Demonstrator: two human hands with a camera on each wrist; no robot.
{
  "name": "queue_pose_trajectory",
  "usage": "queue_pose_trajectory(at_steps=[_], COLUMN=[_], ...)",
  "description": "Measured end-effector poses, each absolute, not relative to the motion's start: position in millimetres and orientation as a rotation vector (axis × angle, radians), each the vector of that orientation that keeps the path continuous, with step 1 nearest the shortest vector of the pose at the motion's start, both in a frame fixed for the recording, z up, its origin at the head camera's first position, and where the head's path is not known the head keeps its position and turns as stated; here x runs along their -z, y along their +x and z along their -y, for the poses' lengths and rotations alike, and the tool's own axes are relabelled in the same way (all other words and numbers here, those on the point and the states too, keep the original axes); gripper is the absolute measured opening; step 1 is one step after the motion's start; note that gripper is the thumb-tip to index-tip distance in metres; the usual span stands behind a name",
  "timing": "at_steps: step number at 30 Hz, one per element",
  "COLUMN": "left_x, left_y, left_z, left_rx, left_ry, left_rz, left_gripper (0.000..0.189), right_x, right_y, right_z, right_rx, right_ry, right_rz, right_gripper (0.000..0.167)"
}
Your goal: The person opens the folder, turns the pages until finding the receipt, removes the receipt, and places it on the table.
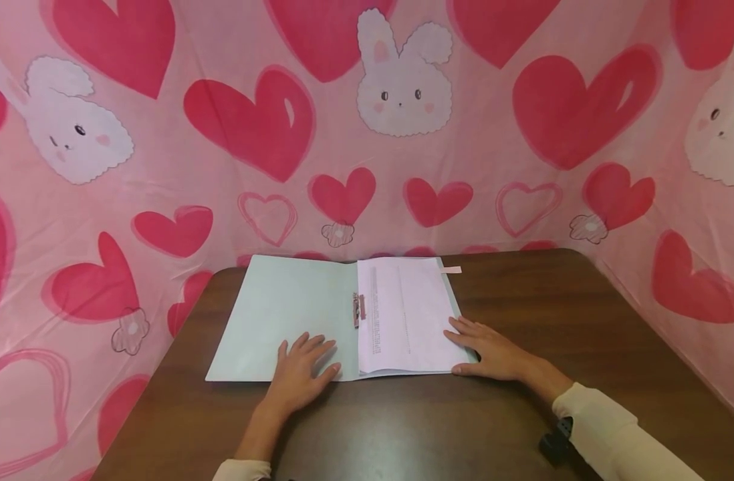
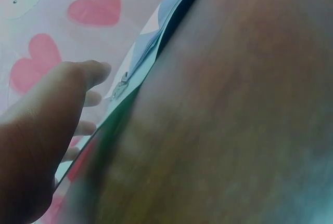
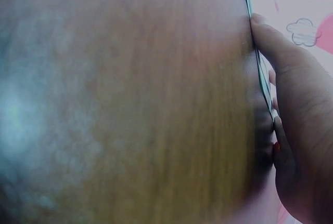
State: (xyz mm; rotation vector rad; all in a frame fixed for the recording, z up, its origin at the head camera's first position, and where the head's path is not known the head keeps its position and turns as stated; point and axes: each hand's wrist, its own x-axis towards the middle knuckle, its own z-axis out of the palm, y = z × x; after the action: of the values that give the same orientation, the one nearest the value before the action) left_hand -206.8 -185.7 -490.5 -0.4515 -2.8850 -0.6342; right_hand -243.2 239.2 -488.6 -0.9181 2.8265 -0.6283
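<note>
Folder [image 1: 289, 321], one, pale green, lying open just below the centre of the head view, flat on a table [image 1: 427, 427] of dark brown wood grain. Bare inner cover to the left; contents to the right.

Papers [image 1: 409, 321], white, several sheets, on the right half of the folder; lines of small print run roughly from top to bottom of the frame. Lower edge slightly lifted in layers.

Clip [image 1: 358, 310], metallic, at the left edge of the papers, beside the fold.

Tab [image 1: 451, 270], pale, narrow, jutting past the folder's upper right edge.

Left hand [image 1: 303, 374], lower centre-left of the head view: fingers spread over the lower part of the inner cover, thumb held apart; whether the fingertips press on it cannot be told.

Right hand [image 1: 490, 351], right of centre: fingers extended and parted across the right edge of papers and folder, thumb at the lower right corner.

Sleeves [image 1: 614, 427], cream, lower right and bottom edge. Dark device [image 1: 556, 441] at the right wrist.

Backdrop [image 1: 403, 153], pink cloth, filling the upper frame, printed with red hearts, white rabbit heads and outlined flowers.
</note>
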Motion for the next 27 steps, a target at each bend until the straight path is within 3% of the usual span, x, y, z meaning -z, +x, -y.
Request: queue_pose_trajectory(at_steps=[27], left_x=[493], left_y=[-217], left_z=[146], left_rx=[0.598], left_ry=[-0.59], left_rz=[2.91], left_gripper=[0.061], right_x=[490], right_y=[-243], right_z=[-239], right_rx=[0.629], right_ry=[-0.927], right_rz=[-2.835], right_gripper=[0.085])
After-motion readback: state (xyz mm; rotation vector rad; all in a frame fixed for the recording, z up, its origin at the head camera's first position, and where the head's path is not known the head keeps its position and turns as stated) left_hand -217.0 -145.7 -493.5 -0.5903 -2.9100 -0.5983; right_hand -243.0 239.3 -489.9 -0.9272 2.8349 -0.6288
